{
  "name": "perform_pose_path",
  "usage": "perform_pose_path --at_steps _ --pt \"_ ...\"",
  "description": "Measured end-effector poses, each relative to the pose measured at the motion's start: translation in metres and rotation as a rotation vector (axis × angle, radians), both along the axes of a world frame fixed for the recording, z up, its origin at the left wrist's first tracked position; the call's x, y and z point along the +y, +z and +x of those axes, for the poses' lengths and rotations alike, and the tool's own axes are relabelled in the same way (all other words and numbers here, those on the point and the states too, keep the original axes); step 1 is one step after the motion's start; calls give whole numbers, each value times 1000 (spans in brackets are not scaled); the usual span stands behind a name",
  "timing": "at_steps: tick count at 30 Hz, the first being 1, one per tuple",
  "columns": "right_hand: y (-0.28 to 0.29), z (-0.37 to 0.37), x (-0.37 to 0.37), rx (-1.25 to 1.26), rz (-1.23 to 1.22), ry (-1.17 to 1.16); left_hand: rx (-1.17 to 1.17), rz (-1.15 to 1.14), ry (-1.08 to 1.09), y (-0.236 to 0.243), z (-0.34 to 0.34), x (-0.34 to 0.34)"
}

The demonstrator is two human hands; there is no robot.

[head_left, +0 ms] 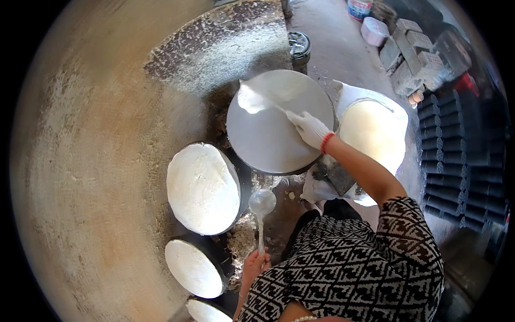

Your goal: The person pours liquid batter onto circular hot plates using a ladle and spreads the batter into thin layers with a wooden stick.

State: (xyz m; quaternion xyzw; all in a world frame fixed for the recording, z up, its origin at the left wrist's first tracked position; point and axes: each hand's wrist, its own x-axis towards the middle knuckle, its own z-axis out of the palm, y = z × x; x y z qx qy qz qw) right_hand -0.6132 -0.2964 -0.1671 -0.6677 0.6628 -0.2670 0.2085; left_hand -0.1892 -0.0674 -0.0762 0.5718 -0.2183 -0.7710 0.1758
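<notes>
My right hand (pixel 308 129), in a white glove with a red band at the wrist, is over a large round grey griddle (pixel 273 145). Its fingers close on the end of a thin, pale, motion-blurred tool (pixel 280 109) that points to the griddle's far left. There a bright white patch (pixel 251 100) lies on the surface, one corner reaching the rim; whether it is batter or a thin sheet I cannot tell. Lower down, my bare left hand (pixel 256 263) grips the handle of a ladle (pixel 262 203), its pale-coated bowl held upward near the griddle's front edge.
Round griddles covered in white (pixel 203 188) (pixel 193 268) line the left side. At right, a pale round stack (pixel 370 129) sits on white cloth (pixel 399 110). A lidded pot (pixel 299 45), grey blocks (pixel 413 51) and dark ridged stacks (pixel 456 155) stand farther out. A brown wall (pixel 96 161) curves along the left.
</notes>
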Motion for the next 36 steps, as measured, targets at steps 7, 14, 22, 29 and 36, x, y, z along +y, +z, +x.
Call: perform_pose_path --at_steps 7,14,22,29,36 --pt "0 -35 -12 236 1 64 -109 48 206 2 -22 54" --pt "13 -40 -10 -17 98 467 -186 100 340 -12 -53 95" --pt "14 -47 -70 -23 58 323 -127 128 450 -6 -94 105" --pt "21 -71 -37 -150 70 583 -47 174 652 1 -117 135" --pt "-4 -73 -44 -7 -135 871 -26 133 678 -5 -128 142"
